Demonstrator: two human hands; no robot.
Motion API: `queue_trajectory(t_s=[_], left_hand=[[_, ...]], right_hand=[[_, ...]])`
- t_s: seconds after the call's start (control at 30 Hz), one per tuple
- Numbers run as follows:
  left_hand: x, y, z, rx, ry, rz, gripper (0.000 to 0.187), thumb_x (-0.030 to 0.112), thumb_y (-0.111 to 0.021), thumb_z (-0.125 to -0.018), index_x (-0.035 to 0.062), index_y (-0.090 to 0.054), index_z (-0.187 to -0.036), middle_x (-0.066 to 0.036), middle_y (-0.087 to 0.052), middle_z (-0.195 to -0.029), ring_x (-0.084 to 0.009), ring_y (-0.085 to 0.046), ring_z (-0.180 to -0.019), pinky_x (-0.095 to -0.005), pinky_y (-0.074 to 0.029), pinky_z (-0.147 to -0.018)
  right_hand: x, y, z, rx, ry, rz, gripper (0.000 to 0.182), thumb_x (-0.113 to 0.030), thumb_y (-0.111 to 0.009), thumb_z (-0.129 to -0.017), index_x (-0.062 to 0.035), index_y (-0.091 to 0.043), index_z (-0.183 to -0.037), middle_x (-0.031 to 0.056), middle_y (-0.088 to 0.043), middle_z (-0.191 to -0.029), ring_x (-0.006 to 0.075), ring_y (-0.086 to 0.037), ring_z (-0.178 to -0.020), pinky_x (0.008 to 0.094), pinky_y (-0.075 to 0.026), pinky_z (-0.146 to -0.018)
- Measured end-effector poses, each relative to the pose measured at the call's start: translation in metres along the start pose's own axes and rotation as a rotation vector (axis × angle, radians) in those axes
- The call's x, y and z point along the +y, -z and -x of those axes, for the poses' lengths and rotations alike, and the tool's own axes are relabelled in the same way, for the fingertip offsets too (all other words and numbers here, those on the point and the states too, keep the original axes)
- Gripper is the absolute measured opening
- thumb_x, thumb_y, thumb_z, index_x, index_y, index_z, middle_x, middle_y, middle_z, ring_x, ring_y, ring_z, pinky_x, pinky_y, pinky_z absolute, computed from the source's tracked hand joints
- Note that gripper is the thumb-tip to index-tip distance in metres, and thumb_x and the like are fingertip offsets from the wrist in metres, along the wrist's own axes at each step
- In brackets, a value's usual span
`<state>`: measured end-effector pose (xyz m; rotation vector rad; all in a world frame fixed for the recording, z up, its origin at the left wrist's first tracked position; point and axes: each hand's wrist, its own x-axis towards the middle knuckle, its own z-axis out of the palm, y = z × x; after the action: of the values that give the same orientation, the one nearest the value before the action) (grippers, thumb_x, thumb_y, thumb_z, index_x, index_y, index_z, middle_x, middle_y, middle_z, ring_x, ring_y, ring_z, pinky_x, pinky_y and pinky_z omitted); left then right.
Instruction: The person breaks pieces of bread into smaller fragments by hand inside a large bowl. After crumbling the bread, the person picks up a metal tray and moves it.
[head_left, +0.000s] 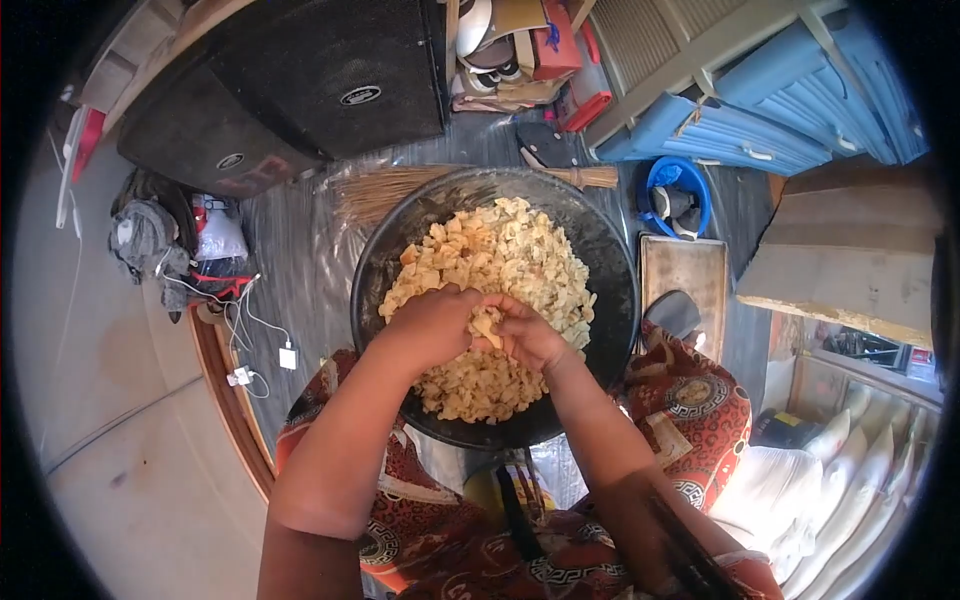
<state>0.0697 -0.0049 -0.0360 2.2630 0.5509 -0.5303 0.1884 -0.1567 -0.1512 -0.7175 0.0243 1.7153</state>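
Torn, pale yellow-brown bread-like pieces (520, 245) are heaped in a wide black basin (610, 290) on the floor between the person's knees. Over the middle of the heap my two hands meet. My left hand (437, 322) has its fingers curled in at one side of a pale chunk (486, 326). From the other side my right hand (525, 335) pinches that same chunk with thumb and fingers. The left fingertips are partly hidden behind the hand. Loose pieces lie around and below both hands.
A straw broom (385, 190) lies behind the basin. To the right are a blue bucket (685, 197), a flat tray (690, 275) and a cardboard box (850, 250). Black speakers (330, 90) stand at the back left; white cables and a charger (288, 357) lie at the left.
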Motion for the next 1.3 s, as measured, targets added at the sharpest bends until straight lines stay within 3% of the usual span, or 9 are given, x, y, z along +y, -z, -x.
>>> queue_trajectory(t_s=[0.2,0.37,0.6,0.77,0.93,1.0,1.13,1.2,1.3], left_hand=[[0.003,0.003,0.0,0.082,-0.011,0.088,0.044,0.015,-0.063,-0.074,0.005,-0.052,-0.116,-0.019,-0.056,-0.109,-0.0346,-0.054,-0.103,-0.0409,-0.044,-0.086],[0.005,0.01,-0.002,0.049,0.02,0.102,0.034,0.012,-0.064,-0.073,0.0035,-0.058,-0.105,-0.018,-0.06,-0.1,-0.035,-0.058,-0.096,-0.0421,-0.046,-0.082],[0.001,0.009,-0.002,0.093,0.081,-0.015,0.026,0.008,-0.061,-0.072,0.0056,-0.062,-0.098,-0.017,-0.062,-0.096,-0.0347,-0.06,-0.091,-0.0429,-0.047,-0.081],[0.0,0.021,0.002,-0.042,0.141,-0.079,0.026,0.009,-0.058,-0.074,0.0072,-0.063,-0.099,-0.016,-0.062,-0.098,-0.0338,-0.059,-0.093,-0.0429,-0.047,-0.082],[-0.004,0.014,0.01,-0.052,0.08,-0.109,0.025,0.012,-0.057,-0.076,0.0078,-0.063,-0.101,-0.015,-0.058,-0.102,-0.0334,-0.058,-0.096,-0.0423,-0.047,-0.083],[-0.009,0.014,0.012,-0.042,0.046,-0.069,0.025,0.014,-0.058,-0.078,0.0071,-0.063,-0.101,-0.015,-0.056,-0.103,-0.0337,-0.057,-0.097,-0.0419,-0.046,-0.085],[-0.011,0.018,0.016,-0.052,0.057,0.008,0.026,0.017,-0.058,-0.079,0.0059,-0.061,-0.102,-0.015,-0.057,-0.103,-0.0343,-0.057,-0.097,-0.0418,-0.045,-0.085],[-0.01,0.018,0.016,-0.051,0.091,0.01,0.028,0.018,-0.059,-0.079,0.0051,-0.06,-0.104,-0.016,-0.057,-0.104,-0.0346,-0.056,-0.098,-0.0417,-0.045,-0.085],[-0.008,0.019,0.01,-0.023,0.086,-0.012,0.029,0.018,-0.06,-0.079,0.0048,-0.059,-0.105,-0.016,-0.057,-0.105,-0.0348,-0.056,-0.098,-0.0416,-0.045,-0.086]], right_hand=[[-0.02,-0.036,-0.005,-0.04,0.089,0.109,0.038,0.0,-0.052,-0.083,-0.0089,-0.047,-0.119,0.0067,-0.054,-0.109,0.0164,-0.059,-0.094,0.0308,-0.055,-0.07],[-0.019,-0.043,-0.009,0.101,0.027,0.338,0.028,-0.005,-0.06,-0.081,-0.011,-0.047,-0.105,-0.0021,-0.056,-0.079,0.004,-0.052,-0.063,0.0181,-0.041,-0.05],[-0.006,-0.042,-0.031,0.152,0.153,0.538,0.024,-0.007,-0.058,-0.08,-0.0084,-0.053,-0.103,0.001,-0.056,-0.085,0.0144,-0.057,-0.08,0.0271,-0.046,-0.071],[-0.029,0.029,-0.057,0.223,0.417,1.672,0.025,-0.011,-0.066,-0.076,-0.0055,-0.061,-0.101,0.0166,-0.057,-0.101,0.0307,-0.055,-0.1,0.0328,-0.046,-0.087],[-0.069,0.106,-0.072,1.168,0.008,1.578,0.058,-0.042,-0.074,-0.071,-0.0107,-0.056,-0.116,0.0185,-0.042,-0.126,0.032,-0.045,-0.116,0.0402,-0.042,-0.092],[-0.075,0.119,-0.079,1.313,-0.188,1.267,0.068,-0.045,-0.074,-0.069,-0.0117,-0.053,-0.124,0.0226,-0.038,-0.134,0.032,-0.043,-0.121,0.0415,-0.04,-0.097],[-0.036,0.161,-0.099,0.696,-0.05,0.83,0.084,-0.05,-0.073,-0.067,-0.013,-0.041,-0.135,0.0247,-0.038,-0.136,0.0337,-0.042,-0.123,0.0459,-0.035,-0.101],[-0.034,0.124,-0.1,0.507,-0.321,1.258,0.088,-0.052,-0.072,-0.066,-0.014,-0.037,-0.137,0.023,-0.039,-0.136,0.0351,-0.041,-0.123,0.0471,-0.035,-0.101],[-0.007,0.03,-0.08,0.507,-0.319,1.658,0.092,-0.057,-0.074,-0.062,-0.0146,-0.039,-0.136,0.0199,-0.03,-0.14,0.0356,-0.033,-0.128,0.0489,-0.035,-0.099]])
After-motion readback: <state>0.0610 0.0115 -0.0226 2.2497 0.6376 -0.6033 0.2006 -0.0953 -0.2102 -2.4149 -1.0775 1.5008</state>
